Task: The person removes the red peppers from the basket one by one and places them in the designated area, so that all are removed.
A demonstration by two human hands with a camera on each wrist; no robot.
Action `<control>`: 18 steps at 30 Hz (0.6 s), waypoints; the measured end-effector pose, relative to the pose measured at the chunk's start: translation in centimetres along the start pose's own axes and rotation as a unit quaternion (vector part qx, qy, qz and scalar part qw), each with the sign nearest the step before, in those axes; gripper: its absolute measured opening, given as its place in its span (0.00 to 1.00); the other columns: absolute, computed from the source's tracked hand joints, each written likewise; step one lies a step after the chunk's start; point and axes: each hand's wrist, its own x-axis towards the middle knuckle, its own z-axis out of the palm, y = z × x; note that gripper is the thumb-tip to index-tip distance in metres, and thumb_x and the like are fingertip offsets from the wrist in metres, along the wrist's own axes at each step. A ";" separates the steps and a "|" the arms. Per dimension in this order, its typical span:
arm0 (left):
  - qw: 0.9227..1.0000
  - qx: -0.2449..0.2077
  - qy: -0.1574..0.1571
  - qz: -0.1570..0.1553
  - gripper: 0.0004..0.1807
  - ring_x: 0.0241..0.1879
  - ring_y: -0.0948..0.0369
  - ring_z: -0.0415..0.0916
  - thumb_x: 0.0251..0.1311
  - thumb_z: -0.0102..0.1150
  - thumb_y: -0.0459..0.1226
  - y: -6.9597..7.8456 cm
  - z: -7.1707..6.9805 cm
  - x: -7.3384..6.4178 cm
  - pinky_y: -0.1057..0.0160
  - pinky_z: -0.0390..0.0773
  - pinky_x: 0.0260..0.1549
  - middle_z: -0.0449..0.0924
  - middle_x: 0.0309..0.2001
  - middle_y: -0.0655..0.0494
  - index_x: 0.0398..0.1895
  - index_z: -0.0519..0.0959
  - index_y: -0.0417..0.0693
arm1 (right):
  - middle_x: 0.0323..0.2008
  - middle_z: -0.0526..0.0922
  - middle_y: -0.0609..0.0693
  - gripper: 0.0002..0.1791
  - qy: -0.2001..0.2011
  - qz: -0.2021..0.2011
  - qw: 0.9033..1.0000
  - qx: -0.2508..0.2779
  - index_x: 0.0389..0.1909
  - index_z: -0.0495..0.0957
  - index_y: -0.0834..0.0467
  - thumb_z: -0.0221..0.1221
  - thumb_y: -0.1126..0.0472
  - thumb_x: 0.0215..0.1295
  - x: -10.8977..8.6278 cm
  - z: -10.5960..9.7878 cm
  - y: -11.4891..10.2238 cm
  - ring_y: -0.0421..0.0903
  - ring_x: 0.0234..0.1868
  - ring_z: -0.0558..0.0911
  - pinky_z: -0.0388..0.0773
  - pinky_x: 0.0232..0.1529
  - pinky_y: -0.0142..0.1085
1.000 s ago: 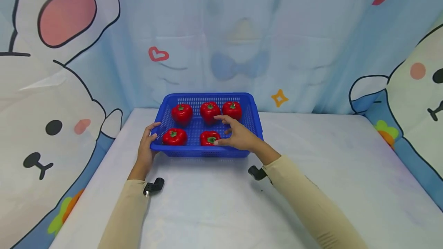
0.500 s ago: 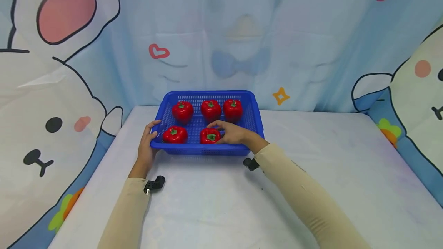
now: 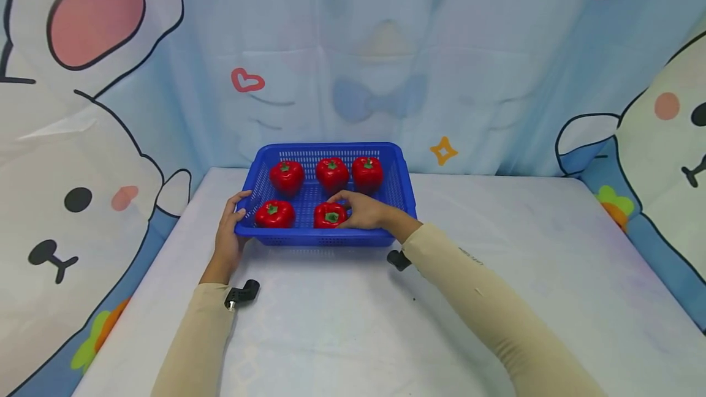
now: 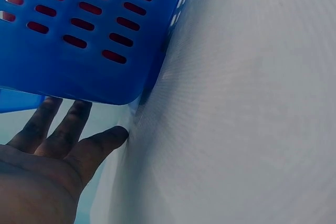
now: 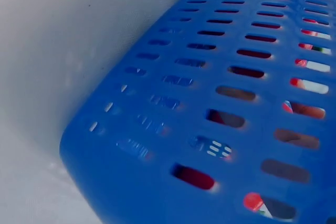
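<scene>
A blue plastic basket (image 3: 325, 237) stands on the white-covered table and holds several red bell peppers. My left hand (image 3: 227, 239) holds the basket by its left front corner, thumb at the rim; in the left wrist view its fingers (image 4: 63, 129) reach along the outside of the side wall. Inside the basket, my right hand (image 3: 365, 211) grips the front-row bell pepper (image 3: 325, 215) near the middle, stem upward. The right wrist view shows mostly the slotted basket wall (image 5: 142, 177), with bits of red and fingers behind the slots.
Another bell pepper (image 3: 274, 214) sits at the front left of the basket. Along its back stand three more: a left pepper (image 3: 287, 177), a middle pepper (image 3: 331, 174) and a right pepper (image 3: 368, 173). A printed curtain (image 3: 380, 35) hangs close behind the table (image 3: 524, 244).
My right hand has come down and left onto the front middle pepper, its fingers closing round it. My left hand keeps its place on the basket. The head view has shifted slightly.
</scene>
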 end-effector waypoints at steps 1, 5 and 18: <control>1.000 -0.001 -0.002 0.000 0.27 0.76 0.46 0.49 0.70 0.34 0.43 0.0 0.0 0.0 0.40 0.57 0.69 0.45 0.79 0.56 0.72 0.60 0.65 | 0.65 0.72 0.57 0.34 0.002 -0.002 1.000 -0.001 0.67 0.66 0.52 0.66 0.62 0.60 0.0 0.0 0.0 0.56 0.66 0.72 0.73 0.63 0.47; 1.000 -0.009 -0.003 0.000 0.27 0.76 0.46 0.49 0.70 0.34 0.43 -0.1 -0.2 0.1 0.40 0.57 0.69 0.44 0.79 0.55 0.72 0.60 0.66 | 0.63 0.74 0.57 0.33 0.012 -0.007 1.000 0.001 0.65 0.67 0.53 0.66 0.62 0.59 0.0 -0.1 -0.2 0.55 0.63 0.74 0.75 0.62 0.46; 1.000 -0.017 -0.008 -0.003 0.27 0.76 0.46 0.49 0.71 0.33 0.43 -0.1 -0.1 0.0 0.41 0.57 0.69 0.44 0.79 0.55 0.73 0.59 0.62 | 0.60 0.74 0.57 0.40 0.130 -0.005 0.987 0.092 0.64 0.66 0.52 0.73 0.59 0.51 -0.8 -0.9 0.0 0.55 0.61 0.74 0.79 0.55 0.47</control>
